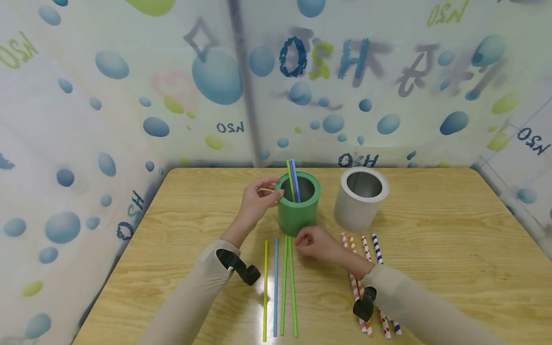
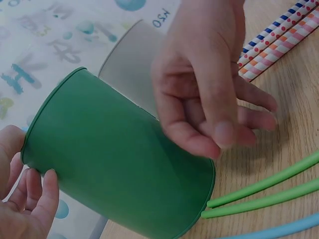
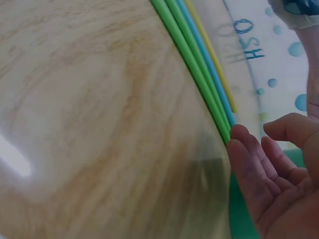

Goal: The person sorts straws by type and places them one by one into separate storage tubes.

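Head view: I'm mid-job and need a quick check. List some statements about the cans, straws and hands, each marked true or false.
1. The left hand touches the green can at its rim. True.
2. The right hand grips a straw. False: it holds nothing; its fingertips are near the ends of the plain green straws.
3. The white can stands to the right of the green can in the head view. True.
4. Striped straws stand in the white can. False: they lie on the table, in front of it.
5. A few plain straws lean inside the green can. True.
6. The yellow straw lies between the two green ones. False: it lies left of them, beyond the blue straw.
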The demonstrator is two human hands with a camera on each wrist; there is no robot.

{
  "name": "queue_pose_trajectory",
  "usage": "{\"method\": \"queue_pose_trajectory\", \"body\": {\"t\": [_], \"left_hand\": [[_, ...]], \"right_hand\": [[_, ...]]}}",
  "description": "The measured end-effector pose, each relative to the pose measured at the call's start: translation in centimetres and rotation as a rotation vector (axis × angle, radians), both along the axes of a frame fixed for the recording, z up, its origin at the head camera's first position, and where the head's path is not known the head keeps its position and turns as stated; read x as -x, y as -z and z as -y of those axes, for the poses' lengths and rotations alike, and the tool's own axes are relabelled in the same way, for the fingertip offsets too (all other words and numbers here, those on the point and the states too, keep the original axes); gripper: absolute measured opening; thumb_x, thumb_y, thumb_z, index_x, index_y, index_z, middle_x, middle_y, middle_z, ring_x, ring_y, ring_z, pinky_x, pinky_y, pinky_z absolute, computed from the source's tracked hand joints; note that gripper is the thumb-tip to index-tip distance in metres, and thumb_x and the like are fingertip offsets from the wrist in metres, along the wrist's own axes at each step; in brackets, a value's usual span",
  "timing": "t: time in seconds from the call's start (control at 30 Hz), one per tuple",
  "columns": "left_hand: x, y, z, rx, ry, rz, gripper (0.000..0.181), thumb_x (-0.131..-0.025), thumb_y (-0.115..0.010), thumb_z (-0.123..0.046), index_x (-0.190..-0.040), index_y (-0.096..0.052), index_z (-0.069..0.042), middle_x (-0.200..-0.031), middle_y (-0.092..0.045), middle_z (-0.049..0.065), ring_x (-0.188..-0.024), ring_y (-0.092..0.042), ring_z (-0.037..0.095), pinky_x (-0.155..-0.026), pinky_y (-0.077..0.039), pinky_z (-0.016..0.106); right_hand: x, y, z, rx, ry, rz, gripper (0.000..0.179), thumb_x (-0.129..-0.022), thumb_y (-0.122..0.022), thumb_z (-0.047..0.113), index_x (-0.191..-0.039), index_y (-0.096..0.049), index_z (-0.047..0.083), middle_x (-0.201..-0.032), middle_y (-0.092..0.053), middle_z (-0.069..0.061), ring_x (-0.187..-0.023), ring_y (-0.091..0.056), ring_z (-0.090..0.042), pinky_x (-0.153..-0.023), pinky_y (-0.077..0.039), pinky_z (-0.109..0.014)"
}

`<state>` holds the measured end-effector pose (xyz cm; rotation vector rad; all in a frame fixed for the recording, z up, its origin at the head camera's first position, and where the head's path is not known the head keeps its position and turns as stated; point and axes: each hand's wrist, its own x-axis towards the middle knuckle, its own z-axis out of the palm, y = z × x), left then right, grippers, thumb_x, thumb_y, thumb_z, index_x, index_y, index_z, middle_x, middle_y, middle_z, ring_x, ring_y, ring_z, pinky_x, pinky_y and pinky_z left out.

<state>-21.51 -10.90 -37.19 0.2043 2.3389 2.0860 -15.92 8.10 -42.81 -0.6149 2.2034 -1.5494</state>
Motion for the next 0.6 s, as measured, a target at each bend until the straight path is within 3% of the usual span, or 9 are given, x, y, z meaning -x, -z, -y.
{"method": "queue_pose_trajectory", "body": {"t": [0.23, 0.4, 0.6], "left_hand": [[0.1, 0.0, -0.1, -0.015, 0.004, 0.006, 0.032, -0.083, -0.067, -0.008, -0.114, -0.061, -0.002, -0.093, -0.053, 0.01, -0.076, -0.055, 0.015, -0.064, -0.054, 0.029], [0.0, -0.4, -0.1, -0.03, 0.019, 0.027, 0.034, -0.083, -0.067, -0.008, -0.116, -0.06, 0.0, -0.093, -0.052, 0.008, -0.075, -0.055, 0.014, -0.066, -0.054, 0.032], [-0.9, -1.8, -0.2, -0.018, 0.026, 0.035, 0.034, -0.083, -0.065, -0.003, -0.116, -0.057, 0.005, -0.092, -0.052, 0.01, -0.074, -0.054, 0.013, -0.068, -0.054, 0.035]], "right_hand": [[-0.5, 1.1, 1.2, -0.011, 0.086, 0.077, 0.008, -0.081, -0.061, 0.0, -0.083, -0.054, -0.005, -0.056, -0.057, -0.008, -0.047, -0.055, -0.013, -0.043, -0.049, -0.027], [-0.6, 1.6, 1.6, -0.033, 0.138, 0.067, 0.009, -0.082, -0.062, 0.001, -0.084, -0.055, -0.004, -0.057, -0.059, -0.009, -0.049, -0.058, -0.015, -0.045, -0.051, -0.029], [-1.1, 1.8, 2.1, -0.03, 0.177, 0.046, 0.012, -0.081, -0.064, 0.002, -0.085, -0.055, -0.005, -0.057, -0.058, -0.008, -0.049, -0.057, -0.015, -0.044, -0.051, -0.029]]}}
